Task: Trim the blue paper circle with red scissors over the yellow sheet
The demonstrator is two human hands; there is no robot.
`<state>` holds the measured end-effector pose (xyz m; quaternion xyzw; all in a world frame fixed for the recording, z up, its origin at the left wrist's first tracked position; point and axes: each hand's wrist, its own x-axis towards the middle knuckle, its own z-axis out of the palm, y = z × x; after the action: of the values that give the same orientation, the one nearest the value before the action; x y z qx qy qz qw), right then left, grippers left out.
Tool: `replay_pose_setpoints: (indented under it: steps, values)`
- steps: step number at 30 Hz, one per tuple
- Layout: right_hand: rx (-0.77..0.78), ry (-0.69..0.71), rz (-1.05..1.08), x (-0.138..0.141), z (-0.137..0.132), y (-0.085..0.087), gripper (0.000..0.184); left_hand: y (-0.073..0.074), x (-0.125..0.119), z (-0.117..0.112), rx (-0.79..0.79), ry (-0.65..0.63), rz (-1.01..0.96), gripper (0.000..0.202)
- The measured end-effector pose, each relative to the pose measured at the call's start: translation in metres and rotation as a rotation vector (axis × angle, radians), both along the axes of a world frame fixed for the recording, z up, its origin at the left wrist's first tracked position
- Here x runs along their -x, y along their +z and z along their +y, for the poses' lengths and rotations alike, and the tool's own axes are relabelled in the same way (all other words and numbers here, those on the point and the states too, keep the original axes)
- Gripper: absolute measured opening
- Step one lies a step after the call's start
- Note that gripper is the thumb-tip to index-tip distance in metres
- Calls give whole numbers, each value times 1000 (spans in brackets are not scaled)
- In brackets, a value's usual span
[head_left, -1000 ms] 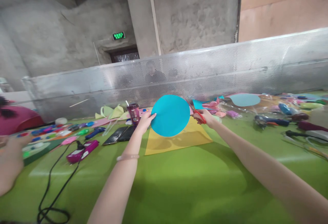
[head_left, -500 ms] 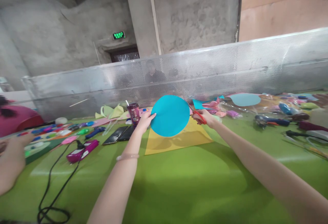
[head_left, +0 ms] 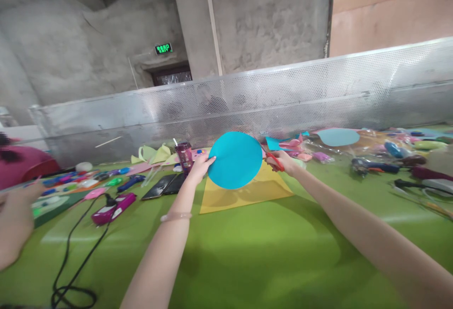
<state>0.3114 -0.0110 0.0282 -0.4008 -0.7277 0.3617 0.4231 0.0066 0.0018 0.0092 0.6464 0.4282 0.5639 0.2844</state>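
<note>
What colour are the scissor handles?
Red; the scissors show best in the head view.

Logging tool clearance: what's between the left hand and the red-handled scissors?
In the head view, the blue disc, its left edge pinched by the left hand, the red-handled scissors at its right edge. Blade contact can't be told.

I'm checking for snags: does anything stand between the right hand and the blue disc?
Only the scissors, held in the right hand by the right edge of the blue disc. Nothing else visible stands between them.
</note>
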Motion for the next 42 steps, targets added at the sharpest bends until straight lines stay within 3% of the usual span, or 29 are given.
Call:
replay_pose_setpoints:
  steps: [42]
  values:
    - [7, -15, -14, 3, -9, 5, 16, -2, 0, 2, 31, 8, 13, 36]
